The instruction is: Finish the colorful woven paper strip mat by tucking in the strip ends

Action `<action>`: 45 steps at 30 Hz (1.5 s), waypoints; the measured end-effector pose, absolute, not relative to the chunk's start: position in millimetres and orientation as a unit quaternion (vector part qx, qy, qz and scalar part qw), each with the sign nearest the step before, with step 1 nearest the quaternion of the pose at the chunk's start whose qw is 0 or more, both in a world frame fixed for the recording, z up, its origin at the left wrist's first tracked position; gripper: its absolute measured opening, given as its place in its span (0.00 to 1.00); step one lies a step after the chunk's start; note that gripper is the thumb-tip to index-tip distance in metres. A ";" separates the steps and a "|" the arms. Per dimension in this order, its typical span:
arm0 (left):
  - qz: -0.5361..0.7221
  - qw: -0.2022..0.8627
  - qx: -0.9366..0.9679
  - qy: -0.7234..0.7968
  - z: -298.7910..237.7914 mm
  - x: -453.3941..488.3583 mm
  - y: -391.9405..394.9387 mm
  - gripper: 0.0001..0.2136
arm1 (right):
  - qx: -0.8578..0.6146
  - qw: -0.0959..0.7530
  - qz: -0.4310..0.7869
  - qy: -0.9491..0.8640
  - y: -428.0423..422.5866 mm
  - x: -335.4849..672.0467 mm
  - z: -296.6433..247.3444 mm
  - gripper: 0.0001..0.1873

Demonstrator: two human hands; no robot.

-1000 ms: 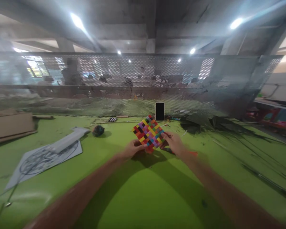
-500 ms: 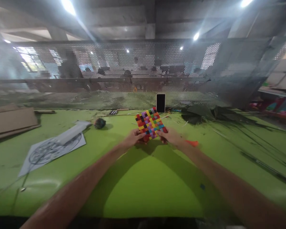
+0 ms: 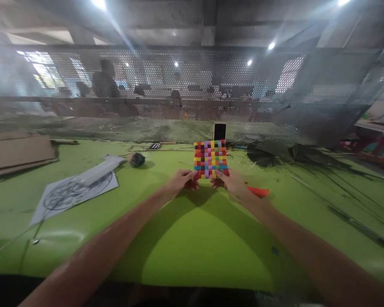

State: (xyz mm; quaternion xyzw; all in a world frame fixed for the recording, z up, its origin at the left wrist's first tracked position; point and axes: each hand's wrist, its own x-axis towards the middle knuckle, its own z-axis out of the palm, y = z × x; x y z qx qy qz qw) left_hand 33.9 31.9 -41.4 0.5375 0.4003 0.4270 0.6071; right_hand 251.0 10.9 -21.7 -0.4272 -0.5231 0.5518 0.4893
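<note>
The left hand and right hand pinch the lower edge of a multicoloured, checkered woven square, held face-on above the green table, seemingly being looked over; the next move likely calls for even grip. Behind stands a black, pale-edged rectangular panel.

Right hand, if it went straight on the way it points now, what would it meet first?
The right hand would first meet the multicolored woven square it holds. Past that, the next thing in line looks like the perforated panel, though depth is hard to judge.
</note>
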 end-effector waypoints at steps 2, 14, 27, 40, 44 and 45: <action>0.432 0.605 0.539 0.396 -44.0 33.9 33.7 0.17 | -0.425 0.494 0.555 -0.517 9.2 249.9 -23.1 0.10; 0.461 0.590 0.574 0.333 -44.1 28.5 33.6 0.15 | -0.423 0.513 0.578 -0.473 9.8 248.4 -24.6 0.05; 0.458 0.579 0.546 0.395 -39.3 31.1 32.8 0.16 | -0.447 0.498 0.574 -0.471 4.6 246.2 -22.3 0.06; 0.445 0.604 0.575 0.326 -36.9 25.3 32.8 0.17 | -0.461 0.510 0.561 -0.460 7.4 248.4 -20.8 0.06; 0.395 0.638 0.574 0.328 -27.1 21.6 27.8 0.23 | -0.451 0.495 0.572 -0.475 4.6 248.6 -18.5 0.06; 0.380 0.646 0.579 0.323 -24.4 21.3 25.9 0.25 | -0.446 0.486 0.575 -0.483 4.2 248.8 -18.2 0.06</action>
